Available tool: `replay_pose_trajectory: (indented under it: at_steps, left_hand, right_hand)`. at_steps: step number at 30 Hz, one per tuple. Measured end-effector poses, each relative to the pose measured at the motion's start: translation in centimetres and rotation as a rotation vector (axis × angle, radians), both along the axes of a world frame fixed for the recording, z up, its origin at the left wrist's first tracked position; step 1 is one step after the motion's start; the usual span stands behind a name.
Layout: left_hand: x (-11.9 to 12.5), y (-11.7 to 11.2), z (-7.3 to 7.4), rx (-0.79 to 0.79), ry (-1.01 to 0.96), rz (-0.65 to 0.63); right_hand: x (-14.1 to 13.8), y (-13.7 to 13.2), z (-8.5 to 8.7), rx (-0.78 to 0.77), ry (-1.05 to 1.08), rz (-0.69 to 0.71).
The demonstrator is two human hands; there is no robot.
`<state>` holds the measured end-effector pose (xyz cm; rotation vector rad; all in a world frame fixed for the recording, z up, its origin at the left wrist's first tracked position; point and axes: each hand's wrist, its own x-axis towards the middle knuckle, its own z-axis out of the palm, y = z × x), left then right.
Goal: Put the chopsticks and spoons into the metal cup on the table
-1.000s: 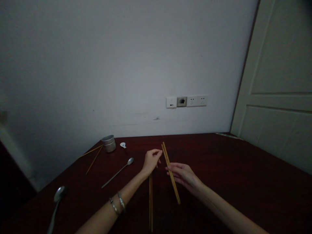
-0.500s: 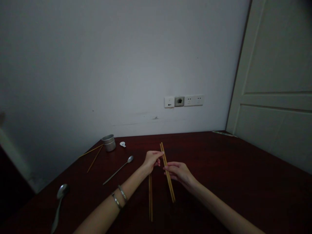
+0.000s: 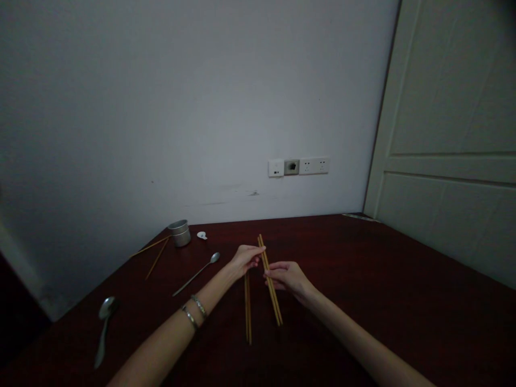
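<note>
**Slim pair, pinched twice**

Over the table [image 3: 342, 258], short of its far edge, the right hand [image 3: 291, 278] pinches two chopsticks [image 3: 272, 293] near mid-length; the left hand [image 3: 244, 258] has fingers narrowed on their far ends; probably light, stiff, slightly slippery, best gripped mid-length.
</note>
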<state>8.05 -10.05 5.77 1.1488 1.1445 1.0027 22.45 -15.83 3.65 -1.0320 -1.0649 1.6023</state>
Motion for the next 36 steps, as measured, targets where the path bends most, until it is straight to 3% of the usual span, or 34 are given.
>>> replay_pose_trajectory:
  at_steps: [6,10,16,18,22,30,36]
  left_hand:
    - [-0.7,0.5,0.0,0.01,0.033,0.011]
    - [-1.1,0.8,0.0,0.014,0.056,0.057]
    - [-1.0,0.9,0.1,0.008,0.131,0.112]
    - [-0.9,0.9,0.0,0.01,0.157,0.114]
    - [-0.9,1.0,-0.2,0.009,0.194,0.109]
    - [-1.5,1.5,-1.0,0.067,0.273,0.038]
    - [-2.6,1.7,-1.4,0.086,0.357,0.052]
  right_hand:
    - [0.0,0.5,0.5,0.022,-0.101,0.029]
    - [-0.4,1.6,0.7,0.13,-0.247,0.017]
    - [-1.7,2.5,1.2,0.534,-0.885,-0.118]
    - [-2.2,2.5,1.4,0.593,-1.071,-0.176]
    - [-2.9,2.3,1.7,0.575,-1.23,-0.217]
    - [-3.5,2.2,1.8,0.453,-1.208,-0.239]
    - [-4.3,2.4,1.7,0.375,-1.235,-0.187]
